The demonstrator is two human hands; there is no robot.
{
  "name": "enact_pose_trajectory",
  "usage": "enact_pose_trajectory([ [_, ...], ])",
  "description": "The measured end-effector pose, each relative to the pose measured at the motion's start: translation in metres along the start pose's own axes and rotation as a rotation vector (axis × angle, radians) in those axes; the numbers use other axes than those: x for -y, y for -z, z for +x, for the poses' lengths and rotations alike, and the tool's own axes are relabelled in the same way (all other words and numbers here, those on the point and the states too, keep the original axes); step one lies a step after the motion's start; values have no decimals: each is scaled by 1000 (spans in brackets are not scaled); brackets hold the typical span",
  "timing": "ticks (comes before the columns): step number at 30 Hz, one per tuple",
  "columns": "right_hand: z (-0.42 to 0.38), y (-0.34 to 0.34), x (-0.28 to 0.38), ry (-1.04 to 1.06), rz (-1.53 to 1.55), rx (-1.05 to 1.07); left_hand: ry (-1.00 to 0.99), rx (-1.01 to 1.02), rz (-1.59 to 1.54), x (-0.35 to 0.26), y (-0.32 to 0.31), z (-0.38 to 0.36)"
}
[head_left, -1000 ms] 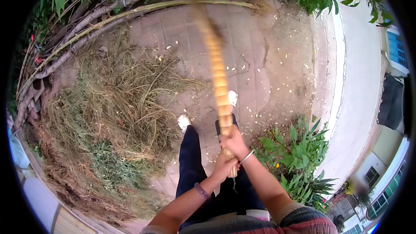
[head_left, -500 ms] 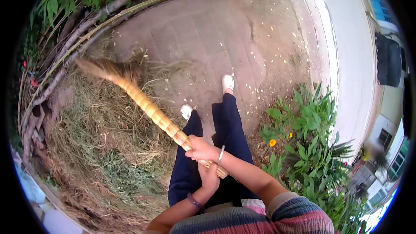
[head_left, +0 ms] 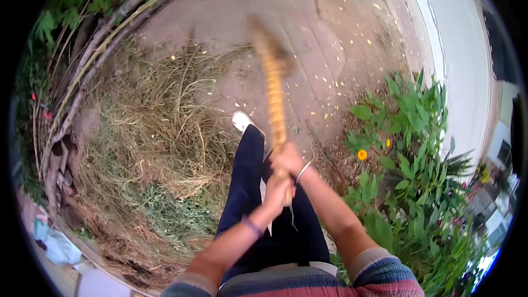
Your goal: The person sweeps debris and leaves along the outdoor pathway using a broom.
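Both hands are wrapped round the handle end of a yellow broom (head_left: pixel 276 102), whose brush end points up the view and is smeared by motion. My right hand (head_left: pixel 287 159), with a silver bangle at the wrist, grips higher on the handle. Just below it, my left hand (head_left: pixel 278 190) holds the lower end; a purple bangle is on that wrist. The broom is over the paved ground (head_left: pixel 220 22), right of a heap of dry grass (head_left: pixel 159 132). Whether the bristles touch the ground is unclear.
A white shoe (head_left: pixel 241 121) stands beside the heap. Long branches (head_left: pixel 91 69) curve along the left. Green plants (head_left: pixel 401 115) with orange flowers (head_left: pixel 362 154) grow at the right, near a pale road (head_left: pixel 467 66). A light blue bag (head_left: pixel 61 247) lies at the lower left.
The broom has swung right, from over the dry grass to over the paving, and now points nearly straight up the view. Both hands have moved up and right with it.
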State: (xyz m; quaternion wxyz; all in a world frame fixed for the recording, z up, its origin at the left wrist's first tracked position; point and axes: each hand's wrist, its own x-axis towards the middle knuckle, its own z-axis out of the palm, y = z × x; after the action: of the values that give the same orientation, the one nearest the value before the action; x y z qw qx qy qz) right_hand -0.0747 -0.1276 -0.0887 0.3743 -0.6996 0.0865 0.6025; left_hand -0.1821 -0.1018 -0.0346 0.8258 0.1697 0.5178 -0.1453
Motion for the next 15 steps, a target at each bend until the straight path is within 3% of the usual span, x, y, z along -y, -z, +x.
enact_pose_trajectory([
  [1,-20,-18,-19,-20,-39,94,-34,-95,19,28,6,-30],
  [3,-65,-32,-51,216,82,251,-282,-276,42,65,-27,-80],
  [5,-112,-15,-35,250,-105,392,-328,-242,-144,103,-37,-97],
  [6,-116,-12,-47,445,-335,260,-274,-152,-177,105,-42,-101],
  [10,-116,33,-74,282,-81,-17,-215,98,43,117,-48,-73],
  [12,-108,57,-67,191,52,-176,-55,184,107,101,-55,-47],
  [15,-75,91,-66,-30,200,-407,195,109,252,80,-73,6],
])
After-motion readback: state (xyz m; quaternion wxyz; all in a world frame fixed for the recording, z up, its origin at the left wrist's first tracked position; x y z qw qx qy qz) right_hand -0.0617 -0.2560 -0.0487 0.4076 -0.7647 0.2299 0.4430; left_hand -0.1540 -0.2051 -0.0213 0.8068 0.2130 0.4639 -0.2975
